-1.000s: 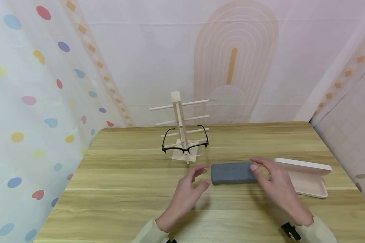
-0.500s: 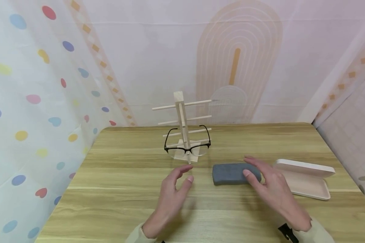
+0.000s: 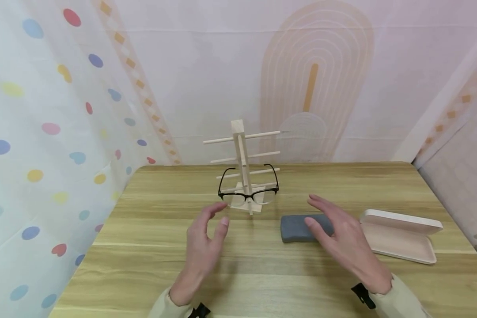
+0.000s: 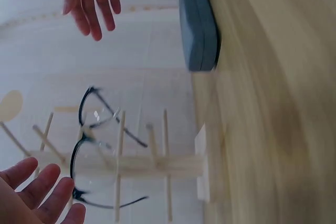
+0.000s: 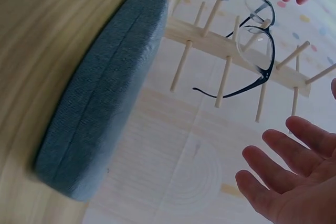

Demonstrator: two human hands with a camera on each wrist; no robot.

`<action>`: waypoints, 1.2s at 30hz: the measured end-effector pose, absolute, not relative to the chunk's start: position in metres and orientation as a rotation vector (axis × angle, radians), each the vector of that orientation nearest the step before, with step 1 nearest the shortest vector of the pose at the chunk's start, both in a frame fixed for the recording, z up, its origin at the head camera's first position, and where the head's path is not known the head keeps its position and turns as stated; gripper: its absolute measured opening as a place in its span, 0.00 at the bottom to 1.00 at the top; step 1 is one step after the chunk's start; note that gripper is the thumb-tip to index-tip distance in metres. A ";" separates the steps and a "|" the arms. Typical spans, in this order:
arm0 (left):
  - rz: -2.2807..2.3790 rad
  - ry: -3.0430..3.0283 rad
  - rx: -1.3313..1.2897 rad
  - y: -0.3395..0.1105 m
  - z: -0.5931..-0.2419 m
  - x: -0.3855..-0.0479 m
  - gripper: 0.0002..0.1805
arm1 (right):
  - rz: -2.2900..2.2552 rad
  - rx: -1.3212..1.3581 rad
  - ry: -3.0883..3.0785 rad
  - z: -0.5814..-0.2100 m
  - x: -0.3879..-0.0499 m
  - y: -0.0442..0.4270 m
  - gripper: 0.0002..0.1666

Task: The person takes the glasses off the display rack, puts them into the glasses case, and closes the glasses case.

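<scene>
A pair of black-framed eyeglasses (image 3: 249,197) hangs on a wooden peg stand (image 3: 238,128), arms pointing back. My left hand (image 3: 202,245) hovers in front and to the left of the stand, fingers bent, thumb apart, holding nothing. In the left wrist view, its fingertips overlap the glasses' edge; whether they touch cannot be told, though the head view shows a gap. My right hand (image 3: 343,238) hovers above a closed grey-blue glasses case (image 3: 298,229), hiding its right end. The right wrist view shows straight, spread fingers (image 5: 273,171), with the fabric case (image 5: 100,98) apart from them.
A white glasses case (image 3: 397,240) lies on the right of the wooden table (image 3: 143,256), its lid raised. Patterned curtains (image 3: 206,79) hang behind and beside the table. The stand's upper pegs (image 3: 262,134) stick out to both sides.
My left hand has moved left, away from the grey-blue case. The right hand has shifted slightly left over that case. The view has turned a little; glasses and cases stay in place.
</scene>
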State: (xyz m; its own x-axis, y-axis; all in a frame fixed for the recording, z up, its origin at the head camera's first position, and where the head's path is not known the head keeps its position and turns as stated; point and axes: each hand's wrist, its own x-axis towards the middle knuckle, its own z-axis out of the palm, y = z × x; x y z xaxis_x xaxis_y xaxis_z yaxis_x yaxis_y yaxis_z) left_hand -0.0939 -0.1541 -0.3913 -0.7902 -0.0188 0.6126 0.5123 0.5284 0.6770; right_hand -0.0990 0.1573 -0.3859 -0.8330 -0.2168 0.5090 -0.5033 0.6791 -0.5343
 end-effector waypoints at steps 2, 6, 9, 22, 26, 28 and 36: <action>-1.208 -2.190 -0.399 -0.158 -0.390 -0.096 0.18 | 0.953 0.567 -2.475 -0.385 -0.101 0.154 0.28; -1.147 -2.189 -0.380 -0.166 -0.388 -0.100 0.20 | 0.940 0.582 -2.458 -0.383 -0.105 0.148 0.29; -1.111 -2.212 -0.361 -0.170 -0.386 -0.103 0.22 | 0.940 0.594 -2.452 -0.382 -0.109 0.144 0.30; -1.133 -2.351 -0.282 -0.183 -0.379 -0.116 0.29 | 0.945 0.644 -2.461 -0.377 -0.126 0.126 0.34; -1.146 -2.423 -0.265 -0.184 -0.376 -0.118 0.32 | 0.952 0.642 -2.504 -0.376 -0.131 0.121 0.35; -1.156 -2.455 -0.260 -0.185 -0.376 -0.120 0.33 | 0.966 0.638 -2.533 -0.376 -0.133 0.119 0.35; -1.471 -2.495 -0.193 -0.190 -0.373 -0.129 0.30 | 1.088 0.590 -2.588 -0.380 -0.144 0.114 0.37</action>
State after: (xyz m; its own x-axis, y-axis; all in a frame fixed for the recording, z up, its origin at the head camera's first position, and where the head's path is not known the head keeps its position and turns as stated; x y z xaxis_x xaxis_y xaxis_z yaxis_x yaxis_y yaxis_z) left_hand -0.1287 -0.1899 -0.3731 -0.9628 -0.0073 0.2702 0.2329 0.4849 0.8430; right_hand -0.1441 0.1139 -0.3800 -0.8801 -0.2622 0.3957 -0.4662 0.6345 -0.6165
